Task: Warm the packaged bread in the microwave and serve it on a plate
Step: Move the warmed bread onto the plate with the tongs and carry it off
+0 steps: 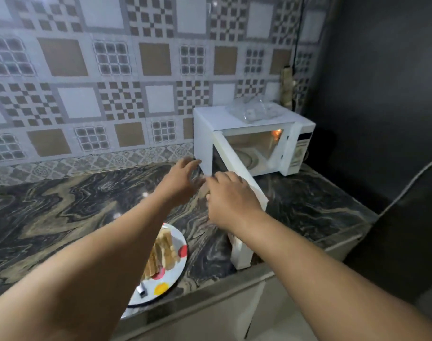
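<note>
The white microwave (247,119) stands at the back right of the counter, its inside lit and its turntable bare. Its door (242,173) is swung wide open towards me. Several slices of bread (164,252) lie on a white plate (170,279) with red and yellow dots near the counter's front edge, partly hidden by my left forearm. My left hand (181,179) hovers with spread fingers just left of the door. My right hand (231,200) is knuckles-up over the door's top edge, its fingers curled and blurred. Something faint and shiny shows between the two hands.
A clear plastic piece (254,110) lies on top of the microwave. The dark marbled counter (62,205) runs left under a tiled wall. A dark wall (382,94) and a cable (411,183) are at the right. A small dark object (142,290) sits on the plate's rim.
</note>
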